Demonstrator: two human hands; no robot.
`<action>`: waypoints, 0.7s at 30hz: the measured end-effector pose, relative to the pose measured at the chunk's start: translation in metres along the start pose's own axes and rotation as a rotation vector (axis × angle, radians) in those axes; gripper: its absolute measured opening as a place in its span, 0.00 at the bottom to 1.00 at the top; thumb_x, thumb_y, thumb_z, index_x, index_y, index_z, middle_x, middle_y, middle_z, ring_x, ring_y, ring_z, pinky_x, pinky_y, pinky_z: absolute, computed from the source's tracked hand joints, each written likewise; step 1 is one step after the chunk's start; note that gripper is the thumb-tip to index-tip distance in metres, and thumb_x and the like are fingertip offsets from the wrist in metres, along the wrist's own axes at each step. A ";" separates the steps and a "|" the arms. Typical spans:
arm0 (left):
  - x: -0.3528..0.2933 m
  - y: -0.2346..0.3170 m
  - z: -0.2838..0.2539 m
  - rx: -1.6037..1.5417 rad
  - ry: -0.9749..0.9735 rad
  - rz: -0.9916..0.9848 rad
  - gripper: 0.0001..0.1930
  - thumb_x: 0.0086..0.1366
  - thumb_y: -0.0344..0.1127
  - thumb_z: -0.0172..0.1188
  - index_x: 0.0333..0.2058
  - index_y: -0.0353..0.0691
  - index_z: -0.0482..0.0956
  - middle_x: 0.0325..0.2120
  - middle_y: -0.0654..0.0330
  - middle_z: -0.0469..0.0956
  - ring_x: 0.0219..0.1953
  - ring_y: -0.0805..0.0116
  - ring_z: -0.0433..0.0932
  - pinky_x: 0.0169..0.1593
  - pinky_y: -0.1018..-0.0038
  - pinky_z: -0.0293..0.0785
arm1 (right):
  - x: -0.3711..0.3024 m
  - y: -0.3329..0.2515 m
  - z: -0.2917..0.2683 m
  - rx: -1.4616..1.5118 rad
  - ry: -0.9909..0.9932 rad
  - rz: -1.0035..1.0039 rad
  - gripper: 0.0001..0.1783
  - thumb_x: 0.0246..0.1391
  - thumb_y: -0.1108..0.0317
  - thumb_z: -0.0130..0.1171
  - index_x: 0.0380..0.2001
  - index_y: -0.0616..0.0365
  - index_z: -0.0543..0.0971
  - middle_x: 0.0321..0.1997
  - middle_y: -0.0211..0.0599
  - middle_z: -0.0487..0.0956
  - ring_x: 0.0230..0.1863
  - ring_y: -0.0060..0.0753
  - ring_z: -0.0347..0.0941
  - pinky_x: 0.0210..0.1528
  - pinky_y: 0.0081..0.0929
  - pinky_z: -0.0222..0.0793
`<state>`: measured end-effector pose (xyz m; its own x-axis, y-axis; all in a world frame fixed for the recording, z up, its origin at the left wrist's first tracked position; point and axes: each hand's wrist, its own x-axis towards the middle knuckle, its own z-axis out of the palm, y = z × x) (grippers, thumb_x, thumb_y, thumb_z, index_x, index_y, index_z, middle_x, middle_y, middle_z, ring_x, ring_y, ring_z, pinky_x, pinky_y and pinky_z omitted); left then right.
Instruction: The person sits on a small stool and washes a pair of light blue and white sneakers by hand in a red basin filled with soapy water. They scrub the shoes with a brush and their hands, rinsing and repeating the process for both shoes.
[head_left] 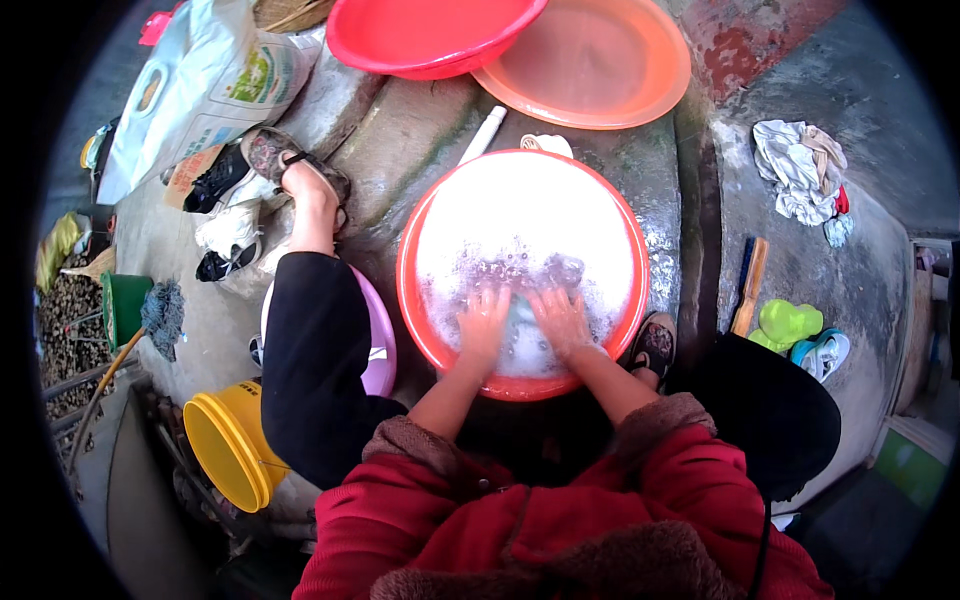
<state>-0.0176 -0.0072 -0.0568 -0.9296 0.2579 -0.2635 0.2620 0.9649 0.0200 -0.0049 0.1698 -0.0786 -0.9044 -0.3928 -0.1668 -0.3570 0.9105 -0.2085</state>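
- A round, red-orange basin, apparently plastic [408,285], stood on the wet grey floor [745,190] between the person's knees, filled with thick white suds [520,205].
- The bare left hand [484,322] lay in the suds at the near side, fingers extended and slightly apart.
- The bare right hand [563,322] mirrored it, fingers spread; neither was visibly closed round anything.
- Between them showed a pale bluish-white patch [522,326]; whether it was cloth or cloudy water could not be told.
- If cloth, it would likely have been soft, heavy with water and slippery, best gathered in both fists.
- The basin was probably heavy and slightly flexible, best held by opposite sides of its rim.
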 end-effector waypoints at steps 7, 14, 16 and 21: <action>0.056 -0.005 0.014 -0.236 -0.618 0.006 0.31 0.56 0.38 0.61 0.61 0.45 0.69 0.64 0.46 0.63 0.64 0.45 0.64 0.60 0.50 0.65 | 0.061 0.029 0.017 0.083 -0.696 0.031 0.25 0.47 0.65 0.61 0.51 0.59 0.74 0.55 0.51 0.73 0.59 0.55 0.67 0.62 0.51 0.62; 0.084 -0.053 0.084 -0.240 -1.037 -0.114 0.30 0.61 0.54 0.54 0.59 0.44 0.73 0.63 0.49 0.66 0.66 0.50 0.63 0.67 0.53 0.57 | 0.060 0.044 0.015 0.250 -0.923 -0.158 0.30 0.59 0.57 0.51 0.59 0.66 0.69 0.64 0.54 0.67 0.64 0.55 0.64 0.66 0.55 0.58; 0.109 -0.025 0.021 -0.199 -1.033 -0.068 0.31 0.61 0.57 0.52 0.59 0.45 0.74 0.64 0.51 0.66 0.66 0.50 0.63 0.67 0.53 0.57 | 0.076 0.059 0.018 0.287 -1.065 0.126 0.31 0.61 0.56 0.49 0.62 0.64 0.66 0.69 0.51 0.63 0.69 0.53 0.59 0.68 0.54 0.54; 0.104 -0.046 0.031 -0.197 -0.696 0.012 0.32 0.57 0.56 0.59 0.58 0.48 0.74 0.61 0.49 0.69 0.65 0.52 0.64 0.63 0.49 0.61 | 0.084 0.058 -0.006 0.225 -0.839 0.183 0.38 0.49 0.57 0.59 0.63 0.59 0.65 0.68 0.49 0.64 0.69 0.52 0.58 0.69 0.56 0.50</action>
<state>-0.1187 -0.0260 -0.1148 -0.5288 0.2400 -0.8141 0.1590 0.9702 0.1827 -0.1024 0.1901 -0.0992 -0.4422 -0.2888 -0.8492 -0.0892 0.9562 -0.2788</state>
